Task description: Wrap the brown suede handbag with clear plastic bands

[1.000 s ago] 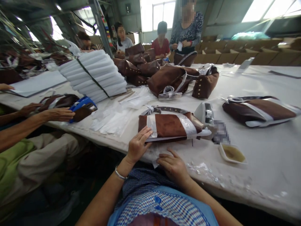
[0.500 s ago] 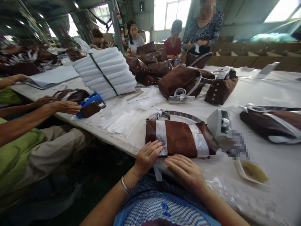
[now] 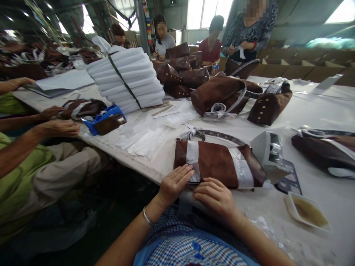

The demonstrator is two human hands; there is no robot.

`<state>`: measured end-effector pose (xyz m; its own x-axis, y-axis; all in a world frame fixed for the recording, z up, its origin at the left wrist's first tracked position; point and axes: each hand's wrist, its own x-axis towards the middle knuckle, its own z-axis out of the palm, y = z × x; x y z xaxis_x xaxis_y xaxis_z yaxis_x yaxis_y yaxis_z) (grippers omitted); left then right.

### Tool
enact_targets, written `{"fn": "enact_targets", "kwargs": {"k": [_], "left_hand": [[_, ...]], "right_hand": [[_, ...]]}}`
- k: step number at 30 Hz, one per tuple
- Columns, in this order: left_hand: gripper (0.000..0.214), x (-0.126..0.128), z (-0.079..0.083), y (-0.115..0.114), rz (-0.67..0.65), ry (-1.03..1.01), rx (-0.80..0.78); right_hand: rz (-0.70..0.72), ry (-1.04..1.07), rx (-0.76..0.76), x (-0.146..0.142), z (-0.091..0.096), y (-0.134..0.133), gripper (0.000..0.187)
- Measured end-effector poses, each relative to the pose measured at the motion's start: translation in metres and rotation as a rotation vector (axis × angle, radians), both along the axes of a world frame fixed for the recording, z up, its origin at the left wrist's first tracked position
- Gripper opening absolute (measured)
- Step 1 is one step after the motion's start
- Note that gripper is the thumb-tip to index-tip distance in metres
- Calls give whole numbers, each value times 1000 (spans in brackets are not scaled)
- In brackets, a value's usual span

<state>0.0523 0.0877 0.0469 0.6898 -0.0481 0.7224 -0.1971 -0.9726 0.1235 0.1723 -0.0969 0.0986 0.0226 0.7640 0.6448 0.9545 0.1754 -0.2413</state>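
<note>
A brown handbag (image 3: 215, 162) lies on its side at the table edge in front of me, with pale wrapping bands (image 3: 241, 168) around it near both ends. My left hand (image 3: 176, 183) rests flat on the band at its left end, fingers stretched out and close together. At the bag's near edge is my right hand (image 3: 215, 195), its fingers loosely bent against the edge and its thumb hidden. Beneath the bag, between my hands, a translucent strip (image 3: 185, 205) hangs down. The bag's wrapped strap (image 3: 222, 135) curves behind it.
Right of the bag stand a grey tape dispenser (image 3: 267, 153) and a white dish (image 3: 307, 212) of brownish stuff. A white bundle (image 3: 127, 79), a blue tape dispenser (image 3: 104, 120) and more brown bags (image 3: 219, 94) share the table. A co-worker's hands (image 3: 59, 127) are at left.
The view has shifted slightly. My right fingers have bent more and come up onto the bag's near edge. At left, the co-worker's hand has drawn back from the blue dispenser.
</note>
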Motion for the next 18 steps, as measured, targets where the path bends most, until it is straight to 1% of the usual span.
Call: {"fn": "enact_targets", "kwargs": {"k": [2,3,5,7,9,10,13,18], "left_hand": [[42,4,0,2,33,-1,-24],[43,7,1,4,39,-1,-34],[42,10,1,6,29,2,-38],[40,12,0,6,14,5,-41],[40,12,-1,5,11,0,-55],[40,12,-1,5,16,-4,-64],[41,12,0,4,27,-13,-78],[46,12,1,3,26,-32,-61]], "right_hand": [[48,1,-31,-6,-2,-4,15],[43,3,-25,-7,-3,-7,16],[-41,10,22,-5,-3,-10,18],[-152,-15,47,2,-1,-9,29],[-208,-89,6,11,1,-3,39],[-208,-123,-19,16,2,1,40],[-155,-129,-33,25,3,15,31],[-110,43,-5,26,2,20,24]]}}
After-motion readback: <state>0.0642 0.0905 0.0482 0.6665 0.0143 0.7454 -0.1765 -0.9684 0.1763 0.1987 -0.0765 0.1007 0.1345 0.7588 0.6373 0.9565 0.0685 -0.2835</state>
